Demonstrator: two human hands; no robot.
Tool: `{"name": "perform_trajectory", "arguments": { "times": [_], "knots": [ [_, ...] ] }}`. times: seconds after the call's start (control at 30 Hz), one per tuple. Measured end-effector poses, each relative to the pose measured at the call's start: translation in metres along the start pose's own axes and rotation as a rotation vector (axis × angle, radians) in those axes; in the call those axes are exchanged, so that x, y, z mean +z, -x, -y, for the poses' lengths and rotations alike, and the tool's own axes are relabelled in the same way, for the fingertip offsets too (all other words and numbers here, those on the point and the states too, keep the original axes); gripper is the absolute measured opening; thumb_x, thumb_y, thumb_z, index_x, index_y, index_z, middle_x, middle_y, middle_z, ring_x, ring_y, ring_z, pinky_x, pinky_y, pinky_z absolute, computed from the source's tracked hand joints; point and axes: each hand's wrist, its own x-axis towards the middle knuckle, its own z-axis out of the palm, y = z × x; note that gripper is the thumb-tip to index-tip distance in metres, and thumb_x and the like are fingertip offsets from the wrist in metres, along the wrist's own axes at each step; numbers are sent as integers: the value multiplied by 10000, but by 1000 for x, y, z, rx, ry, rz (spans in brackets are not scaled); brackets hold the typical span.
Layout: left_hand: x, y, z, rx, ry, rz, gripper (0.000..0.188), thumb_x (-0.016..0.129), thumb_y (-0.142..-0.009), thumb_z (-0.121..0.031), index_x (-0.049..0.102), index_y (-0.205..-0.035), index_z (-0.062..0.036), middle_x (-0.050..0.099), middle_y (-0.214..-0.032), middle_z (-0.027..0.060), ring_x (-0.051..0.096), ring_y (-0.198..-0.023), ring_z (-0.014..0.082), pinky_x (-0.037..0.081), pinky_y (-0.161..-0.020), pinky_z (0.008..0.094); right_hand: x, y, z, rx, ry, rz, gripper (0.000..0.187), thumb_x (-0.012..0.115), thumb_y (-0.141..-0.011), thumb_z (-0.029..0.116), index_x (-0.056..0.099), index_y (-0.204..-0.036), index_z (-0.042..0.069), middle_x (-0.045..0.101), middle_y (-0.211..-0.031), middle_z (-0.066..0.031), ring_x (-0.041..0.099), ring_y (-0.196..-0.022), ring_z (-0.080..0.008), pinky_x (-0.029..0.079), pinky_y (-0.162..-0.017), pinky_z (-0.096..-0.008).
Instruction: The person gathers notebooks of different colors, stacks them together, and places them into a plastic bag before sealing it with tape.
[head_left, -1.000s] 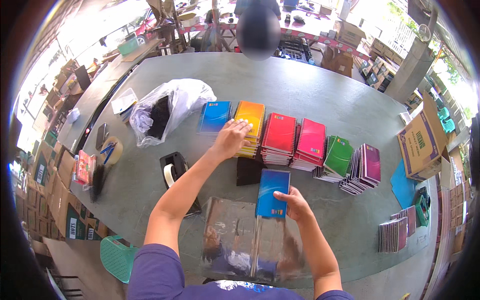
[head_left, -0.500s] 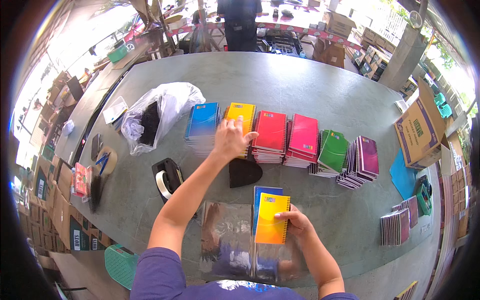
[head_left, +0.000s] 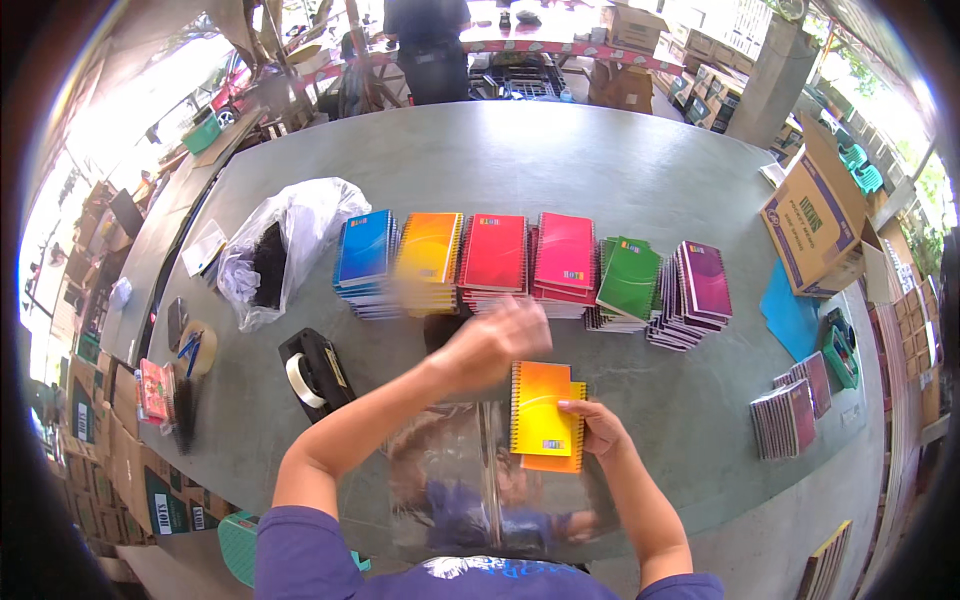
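Observation:
My right hand (head_left: 602,428) is closed on yellow spiral notebooks (head_left: 542,415), its thumb on top. The upper one lies turned end for end over another, their edges offset. My left hand (head_left: 510,330), smeared by motion, hovers between these and the stacks; its fingers cannot be made out. Beyond it stand spiral notebook stacks in a row: blue (head_left: 364,245), yellow (head_left: 432,238), red (head_left: 493,250), pink (head_left: 566,245), green (head_left: 630,275) and purple (head_left: 705,272). Clear plastic film (head_left: 440,490) lies on the table before me. A dark flat piece (head_left: 438,330) is partly behind my left hand.
To the left are a black tape dispenser (head_left: 318,375), a plastic bag (head_left: 325,215) and a tape roll (head_left: 203,350). At right stand an open carton (head_left: 815,220), blue sheets (head_left: 788,310), a green basket (head_left: 842,358) and wrapped notebooks (head_left: 783,422). Across the table is another person (head_left: 430,55).
My left hand has left the yellow stack and come right and nearer. Another yellow notebook now tops the one in my right hand, and the blue one beneath no longer shows.

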Motion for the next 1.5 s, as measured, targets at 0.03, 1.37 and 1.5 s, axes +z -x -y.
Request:
{"name": "perform_trajectory", "arguments": {
  "times": [0.03, 1.37, 1.5],
  "knots": [
    [-4, -6, 15, -172, -230, -92, 407, 565, -790, -129, 547, -1181, -17, 492, -1299, 170, 430, -1251, 289, 286, -1076, 428, 3, 2, -4, 1, 27, -80, 345, 643, -812, 131, 570, -1111, -25, 649, -1033, -115, 647, -899, -223, 523, -809, -355],
    [-14, -115, -37, -363, 1062, -328, 220, 538, -735, 45, 631, -921, -28, 637, -1014, 107, 581, -1006, 254, 400, -936, 382, -48, 98, 7, -272, -396, 43, 567, 666, -803, 260, 444, -1254, -2, 549, -1210, -151, 590, -1044, -257, 465, -928, -413],
    [22, -116, -79, 359, 504, 232, 257, 596, -696, 49, 640, -918, -73, 590, -1167, 76, 499, -1174, 258, 398, -993, 409, -54, 96, 13, -431, -586, 206, 593, 650, -801, 308, 442, -1262, -3, 563, -1201, -141, 591, -1041, -258, 444, -953, -415]
  ]
}}
